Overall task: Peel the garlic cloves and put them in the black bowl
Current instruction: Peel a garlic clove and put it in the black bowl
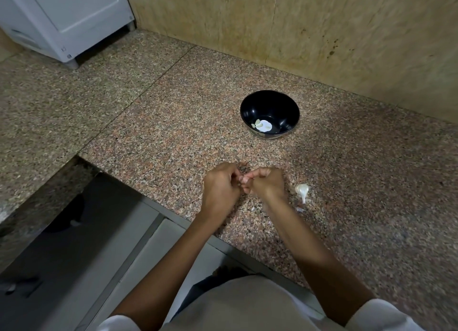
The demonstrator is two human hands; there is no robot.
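Observation:
My left hand (220,187) and my right hand (266,183) meet above the granite counter, fingers curled toward each other. They pinch something small between their fingertips, probably a garlic clove, which the fingers hide. A white garlic bulb piece (301,190) lies on the counter just right of my right hand. The black bowl (270,106) stands farther back with a few peeled cloves (259,124) in its bottom.
Bits of garlic skin (300,209) lie near the bulb piece. The granite counter (173,122) ends in a front edge just below my wrists. A tiled wall rises behind the bowl. A white appliance (67,21) stands at the back left.

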